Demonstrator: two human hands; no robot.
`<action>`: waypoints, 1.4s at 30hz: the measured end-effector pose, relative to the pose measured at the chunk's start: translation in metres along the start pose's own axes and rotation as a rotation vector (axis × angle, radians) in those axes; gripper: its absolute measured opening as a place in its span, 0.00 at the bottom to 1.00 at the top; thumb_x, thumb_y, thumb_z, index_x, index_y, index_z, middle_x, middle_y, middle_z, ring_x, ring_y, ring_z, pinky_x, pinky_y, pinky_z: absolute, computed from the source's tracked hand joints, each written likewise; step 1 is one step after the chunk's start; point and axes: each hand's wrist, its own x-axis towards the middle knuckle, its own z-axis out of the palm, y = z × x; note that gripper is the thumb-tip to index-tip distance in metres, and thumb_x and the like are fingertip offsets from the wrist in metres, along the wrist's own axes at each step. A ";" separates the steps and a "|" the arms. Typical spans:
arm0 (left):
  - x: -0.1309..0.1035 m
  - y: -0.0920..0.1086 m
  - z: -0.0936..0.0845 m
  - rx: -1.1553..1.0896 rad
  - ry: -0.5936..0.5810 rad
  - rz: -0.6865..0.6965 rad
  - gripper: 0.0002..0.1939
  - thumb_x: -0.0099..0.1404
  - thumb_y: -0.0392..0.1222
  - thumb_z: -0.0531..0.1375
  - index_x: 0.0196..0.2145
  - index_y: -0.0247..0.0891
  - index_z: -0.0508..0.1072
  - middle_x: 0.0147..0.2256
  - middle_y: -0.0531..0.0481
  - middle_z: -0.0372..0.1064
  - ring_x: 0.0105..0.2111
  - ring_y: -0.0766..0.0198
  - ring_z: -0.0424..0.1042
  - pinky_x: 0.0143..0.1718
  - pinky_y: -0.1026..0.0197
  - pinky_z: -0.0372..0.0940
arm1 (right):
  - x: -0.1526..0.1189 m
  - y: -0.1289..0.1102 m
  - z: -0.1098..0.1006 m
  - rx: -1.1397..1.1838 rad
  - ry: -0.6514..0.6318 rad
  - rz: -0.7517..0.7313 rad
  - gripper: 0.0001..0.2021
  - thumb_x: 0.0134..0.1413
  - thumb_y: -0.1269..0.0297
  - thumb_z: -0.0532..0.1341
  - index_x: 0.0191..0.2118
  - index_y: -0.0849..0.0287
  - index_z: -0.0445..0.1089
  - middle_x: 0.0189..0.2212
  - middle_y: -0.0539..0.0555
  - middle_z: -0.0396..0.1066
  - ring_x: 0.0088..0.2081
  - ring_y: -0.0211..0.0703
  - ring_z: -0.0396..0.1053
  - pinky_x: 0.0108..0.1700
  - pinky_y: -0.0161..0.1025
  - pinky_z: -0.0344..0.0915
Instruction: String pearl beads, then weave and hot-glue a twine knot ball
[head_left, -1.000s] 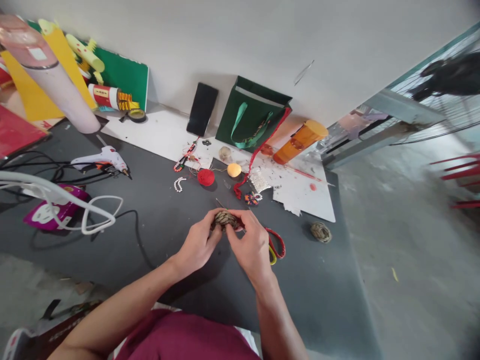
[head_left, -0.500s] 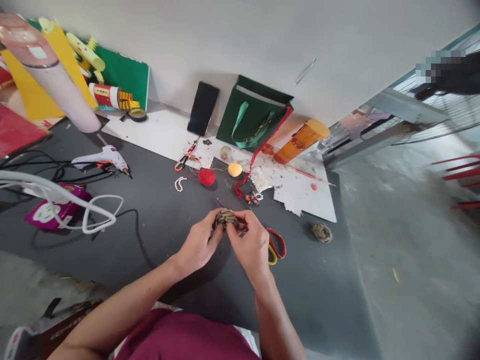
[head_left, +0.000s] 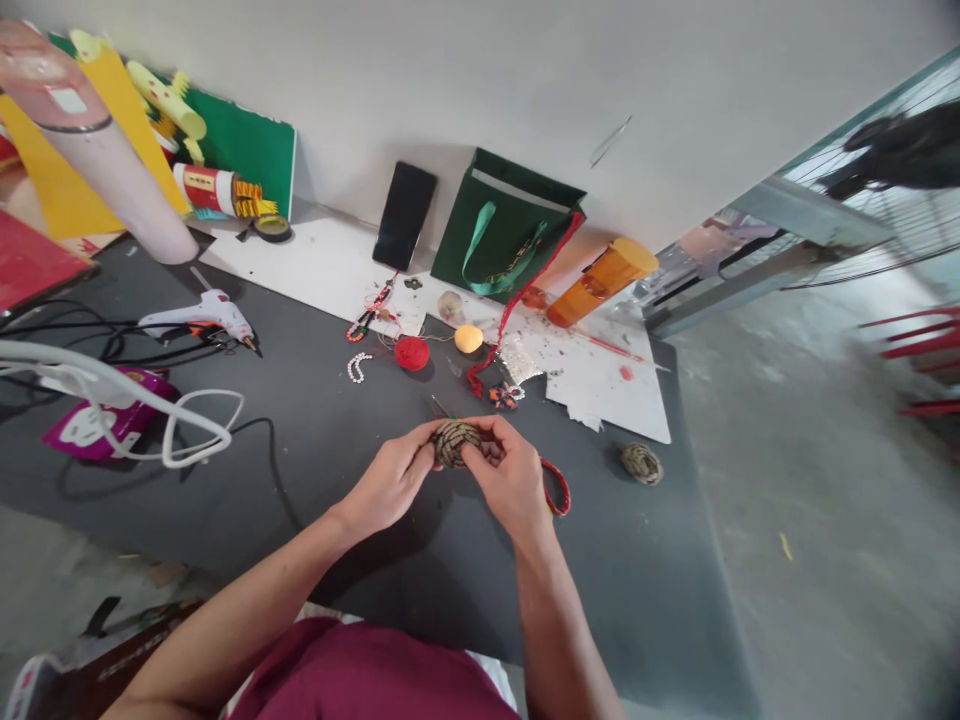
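Observation:
Between my two hands is a small round braided cord knot, brown and black, held above the grey table. My left hand pinches its left edge between thumb and fingers. On the opposite side, my right hand grips it, with the thumb pressed on its face. A thin pointed tool with a bit of green shows just behind the knot; whether it lies on the table I cannot tell. Scissors with red-edged handles lie partly hidden behind my right hand. A second similar braided knot rests near the table's right side.
A red ball, a yellow ball and a bead string lie beyond my hands. Against the wall stand a phone and a green gift bag. At left are a glue gun, cables and a purple power strip.
Both hands have turned the knot so more of its braided face shows. My right hand has shifted slightly right and covers more of the scissors.

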 end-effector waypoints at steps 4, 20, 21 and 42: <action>-0.001 -0.002 0.005 0.002 0.010 -0.016 0.19 0.68 0.40 0.47 0.52 0.32 0.68 0.38 0.44 0.74 0.34 0.63 0.72 0.41 0.61 0.67 | 0.000 0.000 0.003 -0.027 0.091 0.006 0.08 0.45 0.69 0.58 0.34 0.59 0.70 0.26 0.51 0.73 0.24 0.39 0.70 0.29 0.36 0.68; -0.003 -0.003 0.006 0.047 0.013 -0.021 0.19 0.65 0.37 0.51 0.53 0.33 0.68 0.38 0.45 0.74 0.35 0.61 0.73 0.40 0.61 0.67 | -0.003 -0.005 0.003 -0.338 -0.023 -0.218 0.15 0.47 0.73 0.54 0.42 0.59 0.70 0.36 0.57 0.72 0.34 0.45 0.70 0.36 0.40 0.67; -0.002 -0.001 0.005 0.028 0.003 -0.031 0.19 0.65 0.37 0.50 0.53 0.33 0.68 0.37 0.45 0.74 0.34 0.62 0.72 0.39 0.61 0.67 | -0.002 -0.005 0.001 -0.334 -0.027 -0.217 0.14 0.48 0.73 0.54 0.40 0.59 0.70 0.34 0.56 0.72 0.33 0.45 0.70 0.36 0.40 0.67; -0.005 -0.006 0.013 -0.057 0.065 0.010 0.20 0.65 0.38 0.52 0.55 0.35 0.65 0.39 0.47 0.74 0.37 0.62 0.74 0.43 0.61 0.68 | 0.001 0.005 0.017 -0.225 0.178 -0.093 0.07 0.47 0.69 0.56 0.34 0.58 0.68 0.30 0.54 0.73 0.28 0.43 0.69 0.32 0.39 0.67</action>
